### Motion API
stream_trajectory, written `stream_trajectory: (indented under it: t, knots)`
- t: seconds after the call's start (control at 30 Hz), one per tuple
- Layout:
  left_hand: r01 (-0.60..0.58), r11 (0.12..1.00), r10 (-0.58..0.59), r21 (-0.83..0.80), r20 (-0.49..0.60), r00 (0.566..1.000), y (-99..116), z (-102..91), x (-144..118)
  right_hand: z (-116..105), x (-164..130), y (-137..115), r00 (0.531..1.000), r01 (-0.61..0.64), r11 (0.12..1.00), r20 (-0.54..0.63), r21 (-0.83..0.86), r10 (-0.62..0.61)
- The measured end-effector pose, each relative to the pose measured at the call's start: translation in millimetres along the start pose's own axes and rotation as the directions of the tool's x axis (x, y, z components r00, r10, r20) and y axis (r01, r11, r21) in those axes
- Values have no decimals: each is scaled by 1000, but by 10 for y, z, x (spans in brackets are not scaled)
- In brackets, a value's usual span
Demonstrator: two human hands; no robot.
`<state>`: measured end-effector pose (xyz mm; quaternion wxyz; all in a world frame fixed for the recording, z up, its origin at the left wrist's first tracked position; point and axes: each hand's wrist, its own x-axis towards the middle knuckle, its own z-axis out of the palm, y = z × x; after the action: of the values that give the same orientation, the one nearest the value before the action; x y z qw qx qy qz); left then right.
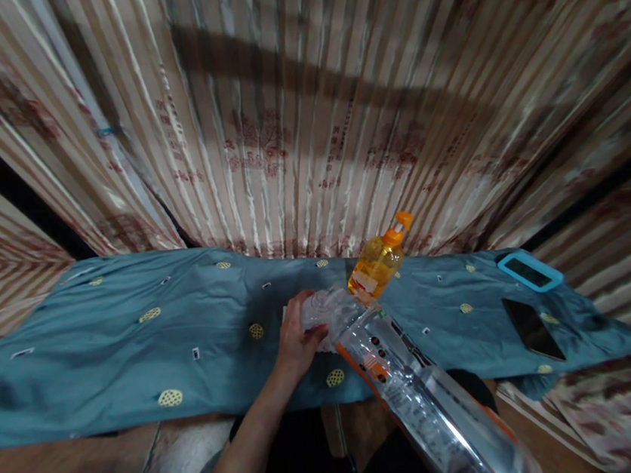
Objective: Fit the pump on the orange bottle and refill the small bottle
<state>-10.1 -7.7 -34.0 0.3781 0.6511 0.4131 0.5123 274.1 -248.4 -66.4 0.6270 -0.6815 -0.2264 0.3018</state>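
Observation:
My left hand (298,339) is closed around a small clear plastic container (313,311), just above the cloth-covered table. A large clear plastic bottle (409,385) with orange and black markings slants down from the lower right, its narrow end meeting or overlapping the small container. Whether the two touch cannot be made out. Something white (326,343) shows under my left hand, partly hidden. Right behind the bottle's narrow end is an orange pump bottle (375,269) of amber liquid, appearing tilted. My right hand does not show; the large bottle's lower end runs to the picture's bottom edge.
A blue-green cloth (205,317) with pineapple prints covers the table. On its right end lie a blue-framed device (530,273) and a dark phone-like slab (533,329). Patterned curtains (279,119) hang close behind and at both sides.

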Motion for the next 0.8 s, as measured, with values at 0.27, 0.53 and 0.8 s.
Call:
stream_trajectory:
  t: [0.27,0.53,0.8]
  knots:
    - [-8,1000,7,29,22,1000,0,-15,4,-488,153,-23,995,84,996,57,27,-85]
    - [-10,1000,10,20,23,1000,-4,-16,10,-454,122,31,997,-44,999,67,10,43]
    - [-13,1000,13,-4,2,1000,-10,-8,10,-228,-91,-104,996,71,997,47,19,-71]
